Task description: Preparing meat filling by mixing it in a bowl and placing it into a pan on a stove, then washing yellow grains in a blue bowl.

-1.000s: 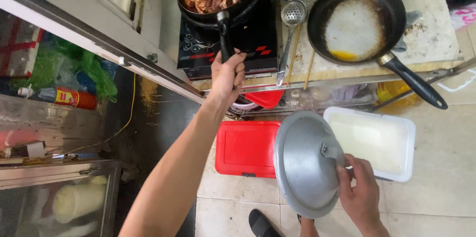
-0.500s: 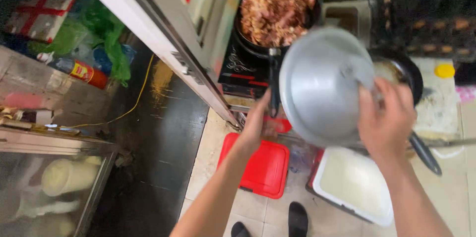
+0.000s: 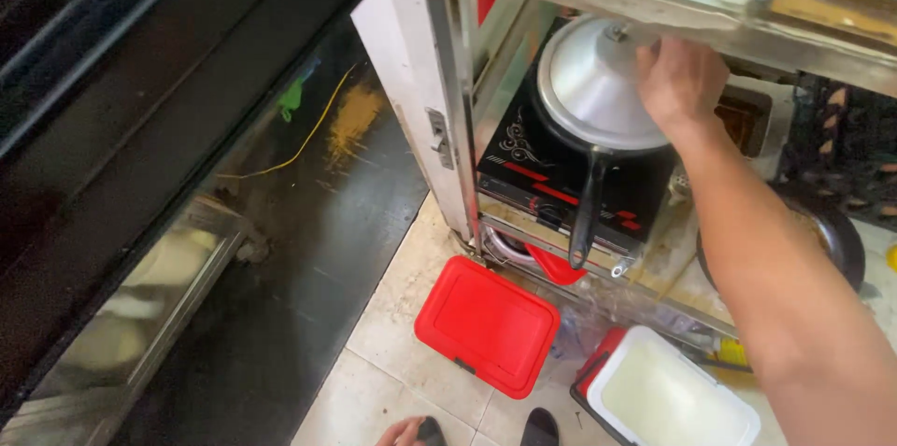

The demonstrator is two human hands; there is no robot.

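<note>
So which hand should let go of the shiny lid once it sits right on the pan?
Probably the right hand: it alone touches the metal lid, which already covers the black pan on the cooktop. The left hand is out of view.

My right hand (image 3: 680, 82) is resting on the lid (image 3: 598, 82) sitting over the pan at upper right of the frame, the pan's handle (image 3: 585, 212) pointing down across the cooktop (image 3: 551, 175). Below, a closed box (image 3: 488, 325) is lying on the floor, with a second box (image 3: 668, 395) at lower right.
</note>
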